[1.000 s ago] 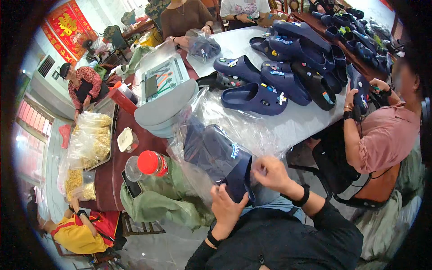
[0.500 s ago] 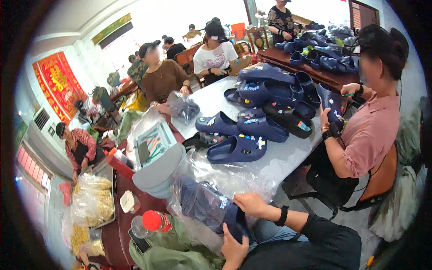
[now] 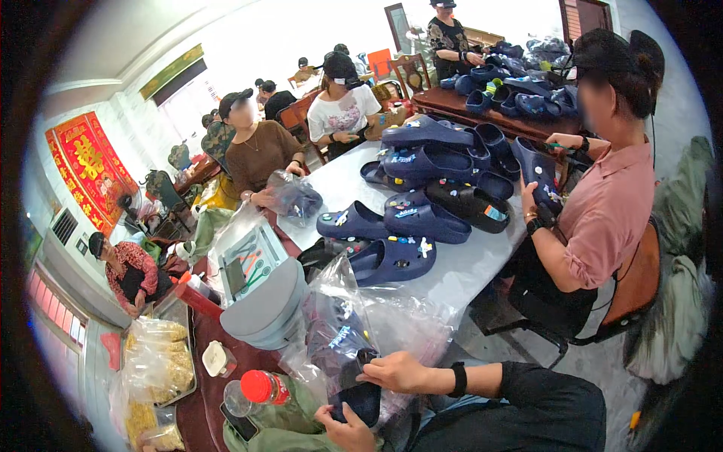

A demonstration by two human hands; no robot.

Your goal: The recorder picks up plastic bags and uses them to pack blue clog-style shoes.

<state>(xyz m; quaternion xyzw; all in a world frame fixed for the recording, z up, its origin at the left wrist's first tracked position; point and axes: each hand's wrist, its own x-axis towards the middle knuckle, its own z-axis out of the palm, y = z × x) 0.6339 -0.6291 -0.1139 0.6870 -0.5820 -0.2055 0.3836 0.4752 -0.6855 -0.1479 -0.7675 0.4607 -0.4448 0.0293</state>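
Note:
Near the lower middle, a dark navy clog point(image 3: 357, 404) with small charms lies partly inside a clear plastic bag point(image 3: 345, 283). My left hand point(image 3: 349, 431) grips the clog's near end, fingers closed along its edge. Just above, my right hand point(image 3: 399, 374), wearing a black wristband, pinches the bag's edge against the clog's side. Further up the table lies a heap of clogs, mostly navy with colourful charms; the closest navy clog point(image 3: 395, 260) sits beyond the bag.
At left stand a grey box-shaped device point(image 3: 260, 309), a red-lidded jar point(image 3: 260, 387), a white cup point(image 3: 217, 358) and bags of yellowish pieces point(image 3: 158, 346). A person in pink point(image 3: 610, 218) holds a clog at right; another in brown point(image 3: 263, 151) handles a bagged clog across the table.
The clog and its bag have shifted left and now point more away from me. Both my hands moved left and down with them. The whole view has shifted slightly.

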